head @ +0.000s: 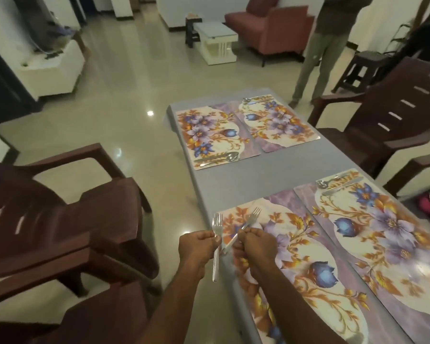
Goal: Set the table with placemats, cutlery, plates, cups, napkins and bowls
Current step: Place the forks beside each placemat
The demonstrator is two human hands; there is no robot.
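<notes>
Laying cutlery, as I read it: four floral placemats are down on the grey table (206,184), and three of them already carry cutlery, so this looks like the last setting. Left hand (196,247) pinches a fork (217,240) near its neck, tines at 12 o'clock, handle hanging toward 6 over the table's left edge. Right hand (255,243) is curled around the handle of a second fork (248,225), tines aimed at about 1 o'clock above the near-left placemat (308,259). The two forks cross or nearly touch between the hands; can't tell which. Far-left placemat (209,130) has a spoon, plus what looks like a fork or knife, along its 6 o'clock edge. Far-right placemat (281,122) has cutlery at its 12 o'clock edge, and the near-right placemat (372,234) has a spoon and knife at its 11 o'clock corner. Next move, my guess: separate the forks and set one flat on the near-left placemat; the other's destination is unclear. No plates, cups, napkins or bowls in view, so the task is at an early stage. Hard to read: the far cutlery is small and blurred, the near placemats are cut off at the frame bottom, and the right hand hides its fork's handle. A standing person (323,45) at 1 o'clock is cropped at the torso. Brown plastic chairs (80,219) flank the table.
</notes>
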